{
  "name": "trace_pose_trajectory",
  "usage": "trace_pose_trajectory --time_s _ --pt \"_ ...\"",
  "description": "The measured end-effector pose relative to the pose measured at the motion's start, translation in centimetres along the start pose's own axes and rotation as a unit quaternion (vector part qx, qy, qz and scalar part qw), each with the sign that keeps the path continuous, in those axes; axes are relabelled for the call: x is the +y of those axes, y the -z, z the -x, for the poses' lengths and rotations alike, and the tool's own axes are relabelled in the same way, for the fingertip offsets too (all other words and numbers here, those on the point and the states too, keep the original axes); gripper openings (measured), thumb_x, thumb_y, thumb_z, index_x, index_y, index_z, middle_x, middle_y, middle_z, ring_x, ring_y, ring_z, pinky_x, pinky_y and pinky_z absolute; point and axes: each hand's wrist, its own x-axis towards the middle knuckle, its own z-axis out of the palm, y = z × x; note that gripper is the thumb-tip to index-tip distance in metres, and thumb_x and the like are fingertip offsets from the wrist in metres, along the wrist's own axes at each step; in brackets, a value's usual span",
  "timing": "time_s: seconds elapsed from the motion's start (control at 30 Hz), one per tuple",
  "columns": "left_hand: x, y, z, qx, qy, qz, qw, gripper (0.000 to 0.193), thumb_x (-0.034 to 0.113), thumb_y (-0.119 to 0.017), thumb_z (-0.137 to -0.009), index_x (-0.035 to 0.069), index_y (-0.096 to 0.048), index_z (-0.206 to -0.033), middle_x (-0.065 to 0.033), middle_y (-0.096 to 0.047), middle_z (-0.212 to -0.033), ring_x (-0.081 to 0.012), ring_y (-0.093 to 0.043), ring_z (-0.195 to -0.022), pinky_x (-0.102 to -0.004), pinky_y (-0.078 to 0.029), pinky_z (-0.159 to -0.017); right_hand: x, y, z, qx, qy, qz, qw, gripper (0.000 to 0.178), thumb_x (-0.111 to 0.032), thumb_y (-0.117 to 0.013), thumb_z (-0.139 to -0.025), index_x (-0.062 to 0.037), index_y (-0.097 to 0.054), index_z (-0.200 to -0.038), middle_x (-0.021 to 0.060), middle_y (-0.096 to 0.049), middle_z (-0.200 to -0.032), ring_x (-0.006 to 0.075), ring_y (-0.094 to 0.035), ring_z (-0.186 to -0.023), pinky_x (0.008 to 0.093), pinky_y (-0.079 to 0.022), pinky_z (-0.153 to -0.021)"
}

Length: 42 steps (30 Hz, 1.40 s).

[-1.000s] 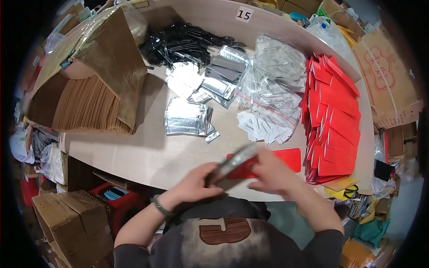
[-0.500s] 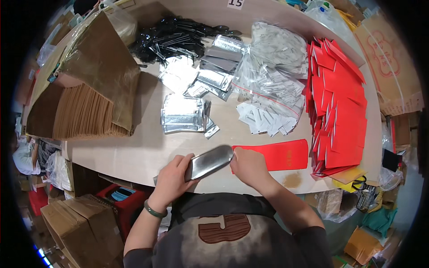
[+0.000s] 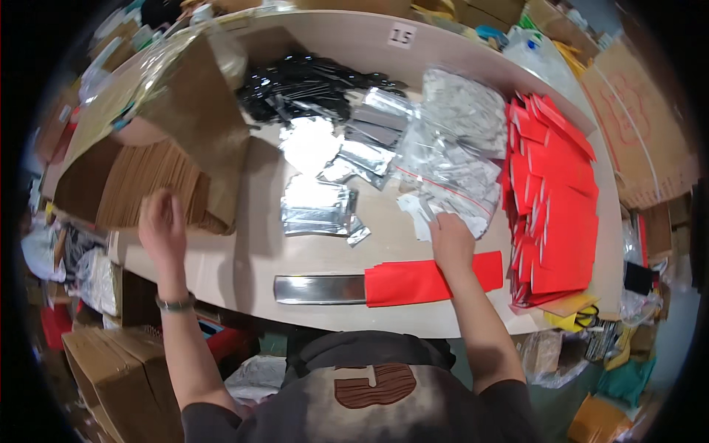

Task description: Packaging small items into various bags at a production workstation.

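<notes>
My left hand (image 3: pixel 164 225) reaches to the open front of a cardboard box (image 3: pixel 210 125), its thumb apart from its bent fingers. It is beside the tightly packed brown card pieces (image 3: pixel 140 184) inside, and nothing shows in it. My right hand (image 3: pixel 452 240) has its fingers together on the small white packets (image 3: pixel 413 214) that spill from a clear bag (image 3: pixel 450 173). Below it are flat red envelopes (image 3: pixel 406 283), partly hidden by my right forearm. A long shiny metal strip (image 3: pixel 320 289) lies at their left, its right end covered by the red.
Silver foil packets (image 3: pixel 316 207) lie mid-table, with a pile of black-handled utensils (image 3: pixel 303 85) behind them. Overlapping red envelopes (image 3: pixel 557 207) fill the right side. A raised panel (image 3: pixel 325 26) borders the back, and a closed carton (image 3: pixel 111 369) stands below at the left.
The metal strip has left my hands and now lies against the red envelopes. My left hand has moved left to the box; my right hand has moved up to the white packets.
</notes>
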Motion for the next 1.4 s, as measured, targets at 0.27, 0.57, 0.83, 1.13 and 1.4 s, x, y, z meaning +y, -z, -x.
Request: trace_pose_trajectory --time_s 0.27,0.57,0.83,1.13,1.4 --pt "-5.4 -1.6 -1.3 -0.237 0.058 -0.052 0.968 0.021 0.005 -0.057 -0.081 -0.001 -0.067 -0.099 -0.0266 -0.066 -0.093 -0.0456 -0.061 -0.091 -0.0505 -0.050 -0.077 -10.5 -0.2 -0.2 -0.017 0.320 -0.183 0.929 0.010 -0.007 -0.064 -0.081 -0.0025 -0.064 -0.089 0.0170 -0.066 -0.105 0.0355 -0.062 -0.099 0.0439 -0.050 -0.083" --pt "-4.8 0.1 -0.3 -0.080 0.041 -0.142 0.986 0.014 0.009 -0.059 -0.091 -0.003 -0.066 -0.095 -0.0214 -0.069 -0.088 -0.0358 -0.068 -0.081 -0.0444 -0.052 -0.070 -16.2 -3.6 -1.3 0.082 0.429 -0.133 0.890 0.016 -0.002 -0.060 -0.080 -0.0037 -0.062 -0.096 0.0169 -0.063 -0.101 0.0367 -0.059 -0.104 0.0435 -0.048 -0.091" --pt "-3.9 1.7 13.2 0.015 0.329 0.547 0.770 0.021 0.015 -0.057 -0.101 -0.002 -0.066 -0.109 0.0002 -0.062 -0.092 -0.0063 -0.050 -0.079 -0.0194 -0.039 -0.072 -13.1 -1.5 7.1 -0.105 0.387 -0.159 0.902 0.022 -0.015 -0.073 -0.080 -0.0048 -0.063 -0.096 0.0126 -0.061 -0.106 0.0321 -0.056 -0.105 0.0450 -0.045 -0.091" --pt "0.6 1.6 14.7 -0.405 0.175 0.268 0.856 0.012 0.003 -0.066 -0.090 -0.002 -0.070 -0.100 -0.0048 -0.063 -0.087 -0.0120 -0.059 -0.082 -0.0254 -0.047 -0.074 -6.3 1.6 8.2 -0.160 0.383 -0.147 0.898 0.033 -0.018 -0.079 -0.075 -0.0002 -0.061 -0.096 0.0252 -0.050 -0.135 0.0429 -0.048 -0.124 0.0508 -0.041 -0.104" --pt "12.2 -4.0 17.5 -0.223 0.032 0.205 0.953 0.020 0.003 -0.071 -0.083 0.006 -0.072 -0.102 -0.0110 -0.063 -0.099 -0.0282 -0.062 -0.095 -0.0356 -0.051 -0.084 -8.1 0.4 9.1 -0.114 0.352 -0.136 0.919 0.040 -0.024 -0.078 -0.075 0.0009 -0.060 -0.101 0.0220 -0.051 -0.133 0.0398 -0.049 -0.122 0.0493 -0.042 -0.099"
